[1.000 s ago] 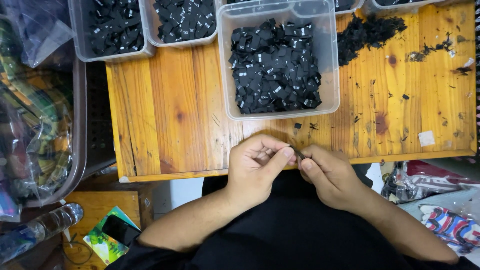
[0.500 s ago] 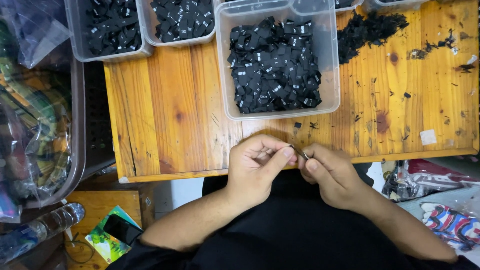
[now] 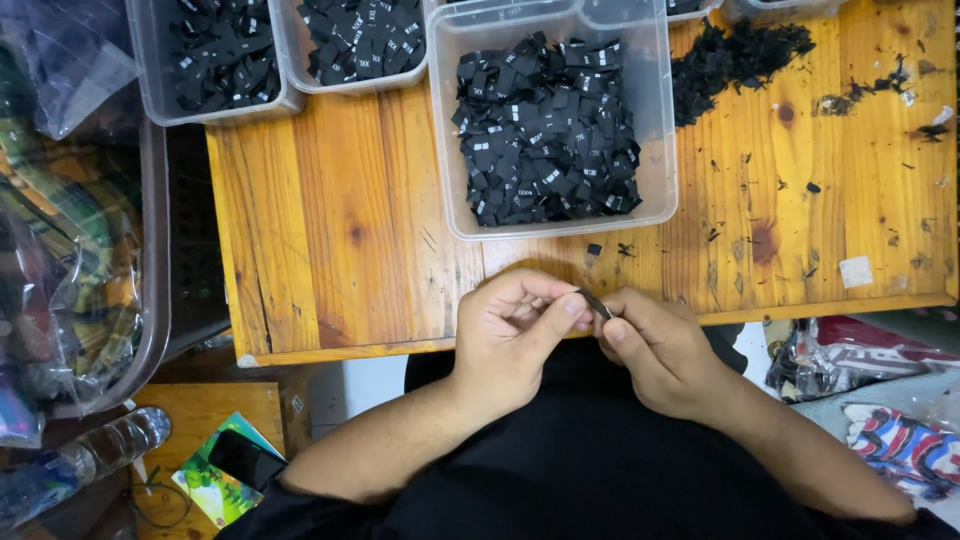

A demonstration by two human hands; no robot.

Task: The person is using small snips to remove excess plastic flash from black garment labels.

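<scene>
1. Where the near edge of the desk (image 3: 330, 260) meets the person's lap, both hands are brought together over a single small black label (image 3: 594, 303)
2. Left hand (image 3: 512, 335): fingers curled, thumb and forefinger closed on the left end of the label
3. Right hand (image 3: 660, 350): fingers closed, pinching the right end of the same label; the two hands touch at the fingertips
4. The label sits just off the desk's near edge, roughly at its middle, raised clear of the wood
5. Directly beyond the hands, a clear plastic tub (image 3: 655, 120) stands on the desk, holding a heap of black labels (image 3: 545, 130) with small white marks
6. Two further tubs (image 3: 285, 95) with like contents stand at the far left corner
7. A loose pile of black scraps (image 3: 735, 55) lies at the far edge, right of the middle tub
8. A plastic bottle (image 3: 90, 460) lies on the floor at lower left
</scene>
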